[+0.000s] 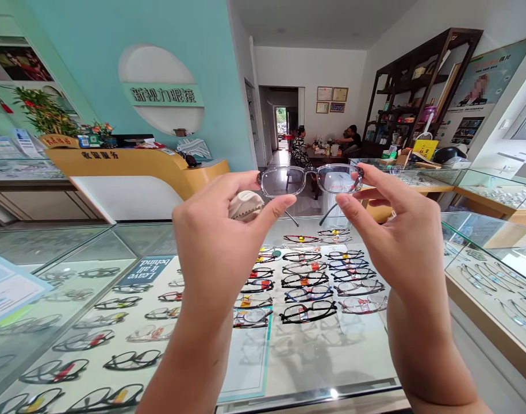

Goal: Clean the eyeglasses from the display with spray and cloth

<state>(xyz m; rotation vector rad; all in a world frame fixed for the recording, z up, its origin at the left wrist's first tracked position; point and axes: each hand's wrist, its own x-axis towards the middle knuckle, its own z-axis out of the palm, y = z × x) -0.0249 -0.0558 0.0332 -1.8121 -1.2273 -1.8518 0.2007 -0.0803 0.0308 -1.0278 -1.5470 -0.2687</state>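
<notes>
Evidently the pair of clear-rimmed glasses (311,171) is up in the air over the glass bench (327,368), held level between both hands with its lenses side by side. The left hand (217,230) has its thumb and index finger clamped on one end of the frame, and a pale, crumpled cloth (246,207) is tucked in the same hand. The right hand (396,227) pinches the opposite end, its thumb below the lens and its index finger by the hinge. Both dark temple arms slant downward behind the lenses, their tips drawing toward each other. Below, rows of spectacles (309,310) spread across the bench, many bearing red, orange or yellow tags; whether they all lie under the pane, I cannot tell. Farther off, two people (353,138) sit near dark wooden shelves (403,109).
</notes>
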